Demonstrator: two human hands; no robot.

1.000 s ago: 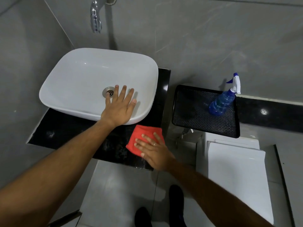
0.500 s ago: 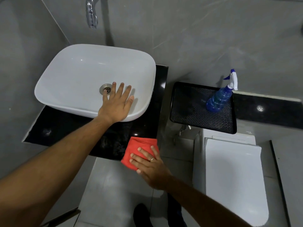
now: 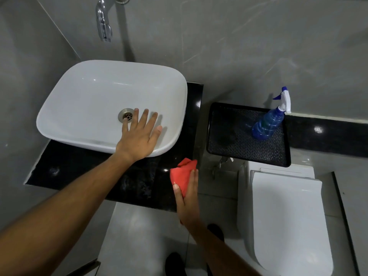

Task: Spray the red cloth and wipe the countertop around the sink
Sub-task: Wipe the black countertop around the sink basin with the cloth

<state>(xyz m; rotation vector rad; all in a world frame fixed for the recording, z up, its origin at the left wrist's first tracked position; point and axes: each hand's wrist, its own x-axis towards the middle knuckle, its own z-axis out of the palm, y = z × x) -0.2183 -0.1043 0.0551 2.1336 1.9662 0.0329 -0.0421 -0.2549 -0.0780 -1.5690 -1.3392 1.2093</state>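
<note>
A white vessel sink sits on a black polished countertop. My left hand lies flat with fingers spread on the sink's front rim, beside the drain. My right hand grips the bunched red cloth between thumb and fingers at the countertop's front right corner. Part of the cloth is hidden behind my fingers. A blue spray bottle with a white trigger head stands on a black tray to the right, away from both hands.
A chrome tap juts from the grey tiled wall above the sink. A white toilet stands below the tray at right. My dark shoes show on the pale floor tiles. A black ledge runs along the right wall.
My right hand has turned from lying flat on the spread cloth to gripping it bunched up, and has shifted right to the counter's corner. My left hand stays on the sink rim.
</note>
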